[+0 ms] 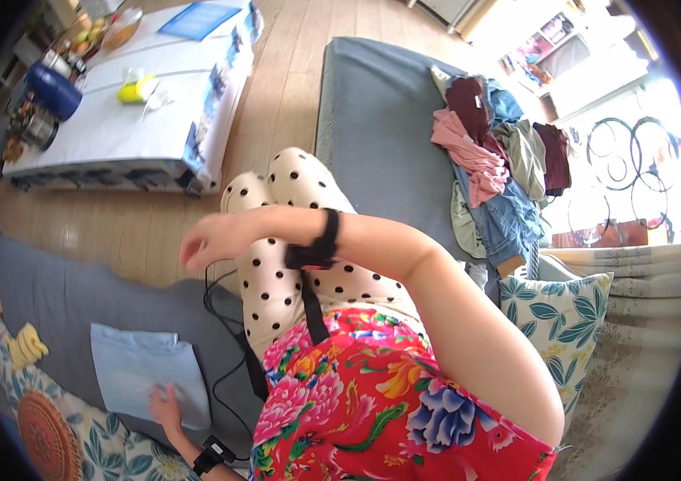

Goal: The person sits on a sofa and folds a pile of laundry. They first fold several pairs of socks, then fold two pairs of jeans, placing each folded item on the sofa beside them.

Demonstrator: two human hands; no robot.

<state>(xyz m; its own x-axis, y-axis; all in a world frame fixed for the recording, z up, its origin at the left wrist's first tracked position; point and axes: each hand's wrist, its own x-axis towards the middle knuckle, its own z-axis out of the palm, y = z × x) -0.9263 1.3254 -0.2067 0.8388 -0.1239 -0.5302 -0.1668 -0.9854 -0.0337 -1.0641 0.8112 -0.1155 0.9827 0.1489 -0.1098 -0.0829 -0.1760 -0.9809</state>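
My left hand (166,406) lies with spread fingers on a folded light blue garment (142,367), which rests flat on the grey sofa seat at the lower left. My right arm reaches across my lap, and my right hand (214,240), blurred, hangs in the air beside my knee with loosely curled fingers and nothing visible in it. Each wrist wears a black strap with a small device. On the grey seat at the right lies a pile of loose clothes: a pink garment (472,159), a maroon one (468,105), blue denim (509,216) and a grey-green one (524,153).
A black cable (214,385) runs beside my left thigh. Leaf-patterned cushions (557,324), a round woven mat (49,436) and a yellow cloth (28,346) lie around the seats. Across the wooden floor (154,231) stands a covered table (154,132) with a yellow packet (136,90) and jars.
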